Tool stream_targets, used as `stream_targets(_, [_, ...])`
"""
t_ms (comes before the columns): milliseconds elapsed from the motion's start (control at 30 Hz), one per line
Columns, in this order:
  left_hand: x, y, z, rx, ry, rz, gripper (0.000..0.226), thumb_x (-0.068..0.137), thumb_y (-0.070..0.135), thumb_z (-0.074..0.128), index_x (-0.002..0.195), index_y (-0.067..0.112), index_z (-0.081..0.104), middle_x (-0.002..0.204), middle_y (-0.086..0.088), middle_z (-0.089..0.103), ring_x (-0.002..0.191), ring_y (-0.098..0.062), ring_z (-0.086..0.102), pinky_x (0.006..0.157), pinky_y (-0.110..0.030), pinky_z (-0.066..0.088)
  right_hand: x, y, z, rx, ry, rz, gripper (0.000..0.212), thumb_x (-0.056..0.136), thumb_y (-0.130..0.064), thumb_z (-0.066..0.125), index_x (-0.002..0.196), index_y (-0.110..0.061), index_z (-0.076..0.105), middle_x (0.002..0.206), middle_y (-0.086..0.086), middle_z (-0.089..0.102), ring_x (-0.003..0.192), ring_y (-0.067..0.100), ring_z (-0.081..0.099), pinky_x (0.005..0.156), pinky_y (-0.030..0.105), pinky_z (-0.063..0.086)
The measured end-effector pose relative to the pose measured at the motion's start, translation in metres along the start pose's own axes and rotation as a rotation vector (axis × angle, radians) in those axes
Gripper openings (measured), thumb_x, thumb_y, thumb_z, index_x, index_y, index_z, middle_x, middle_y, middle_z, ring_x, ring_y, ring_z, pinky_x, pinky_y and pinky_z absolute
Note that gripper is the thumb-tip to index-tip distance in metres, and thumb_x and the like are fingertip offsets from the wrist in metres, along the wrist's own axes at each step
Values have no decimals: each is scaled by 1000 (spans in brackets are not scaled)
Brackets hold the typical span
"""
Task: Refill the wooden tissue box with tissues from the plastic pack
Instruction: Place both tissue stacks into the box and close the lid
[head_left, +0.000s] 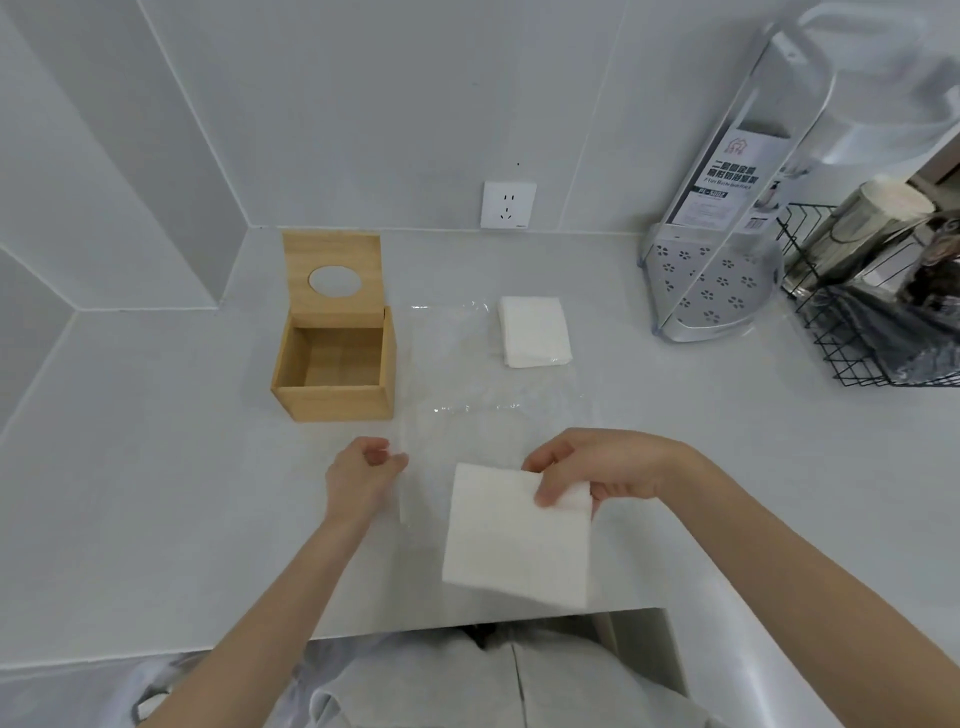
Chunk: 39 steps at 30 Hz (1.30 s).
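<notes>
The wooden tissue box (332, 397) stands at the left of the counter, its lid with a round hole tipped up at the back and its inside empty. A clear plastic pack (467, 364) lies flat to the right of the box, with a small stack of white tissues (534, 331) at its far end. My right hand (602, 465) pinches the top right corner of a second white tissue stack (514, 535), held above the counter's front edge. My left hand (363, 470) grips the near left edge of the plastic pack.
A white wall socket (508, 204) sits on the back wall. At the right stand a packaged perforated corner shelf (711, 291) and a black wire basket (872, 322) with metal items. The grey counter's front edge (363, 631) runs just below the held tissues.
</notes>
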<state>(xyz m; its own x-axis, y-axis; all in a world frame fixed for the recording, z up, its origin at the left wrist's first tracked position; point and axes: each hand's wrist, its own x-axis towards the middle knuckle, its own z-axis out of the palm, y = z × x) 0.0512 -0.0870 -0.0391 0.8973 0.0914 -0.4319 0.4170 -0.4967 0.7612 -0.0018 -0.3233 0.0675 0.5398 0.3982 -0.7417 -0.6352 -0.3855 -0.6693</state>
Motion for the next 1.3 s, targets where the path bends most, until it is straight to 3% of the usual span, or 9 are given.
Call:
stream_targets(67, [-10, 19, -10, 5, -12, 155, 30, 83, 28, 62, 108, 11, 62, 108, -2, 63, 106, -20, 57, 92, -30, 40, 0, -18, -6, -38, 2, -68, 20, 71, -12, 60, 88, -16, 69, 77, -5, 70, 69, 10, 66, 55, 20, 53])
stream_targets(200, [-24, 57, -33, -490, -716, 13, 53, 93, 50, 28, 102, 18, 69, 106, -3, 67, 103, -22, 59, 84, -30, 45, 12, -46, -11, -71, -19, -132, 21, 72, -13, 59, 90, -17, 68, 75, -7, 68, 69, 9, 65, 54, 18, 52])
stream_targets(267, [-22, 60, -41, -540, -833, 22, 53, 91, 53, 30, 95, 18, 70, 96, -5, 65, 90, -23, 58, 70, -26, 49, 21, -53, -12, -69, -36, -127, 22, 73, -12, 59, 92, -17, 68, 75, -7, 69, 68, 9, 66, 54, 19, 53])
stream_targets(367, [-12, 59, -56, -501, -747, 66, 27, 77, 35, 60, 93, 16, 70, 88, -1, 69, 78, -15, 64, 63, -22, 53, 40, -67, -16, -71, -49, -112, 25, 73, -13, 59, 96, -13, 67, 79, -2, 68, 69, 11, 67, 55, 23, 56])
stream_targets(467, [5, 59, -73, -435, -711, 64, 36, 75, 20, 66, 109, 10, 66, 99, -2, 72, 84, -14, 69, 66, -21, 55, 59, -78, -19, -51, -56, -117, 22, 75, -15, 60, 96, -15, 68, 83, 1, 69, 74, 14, 67, 61, 27, 58])
stream_targets(633, [39, 64, -104, -469, -578, 28, 34, 72, 15, 70, 105, 8, 66, 96, -6, 73, 82, -17, 70, 67, -25, 58, 96, -93, -20, 177, 72, -167, 19, 84, -15, 62, 100, -5, 65, 93, 9, 67, 82, 21, 65, 81, 34, 57])
stream_targets(833, [83, 66, -132, -419, -482, -2, 29, 75, 14, 69, 104, 8, 67, 97, -7, 74, 80, -16, 70, 69, -27, 58, 140, -112, -12, 376, 207, -172, 12, 82, -8, 64, 94, -5, 66, 89, 9, 69, 74, 19, 68, 71, 30, 59])
stream_targets(1167, [127, 70, -138, -322, -193, -11, 7, 83, 11, 62, 86, 12, 69, 90, -5, 71, 76, -14, 68, 58, -19, 56, 185, -144, -5, 329, 542, -220, 6, 83, -9, 62, 88, -7, 60, 79, 9, 66, 62, 17, 63, 52, 22, 57])
stream_targets(1300, [130, 72, -135, -254, -114, 2, 6, 81, 9, 64, 81, 13, 68, 85, -4, 70, 77, -17, 67, 58, -19, 58, 192, -142, -5, 110, 704, -261, 6, 77, -13, 65, 81, -9, 63, 73, 2, 63, 61, 16, 56, 54, 24, 47])
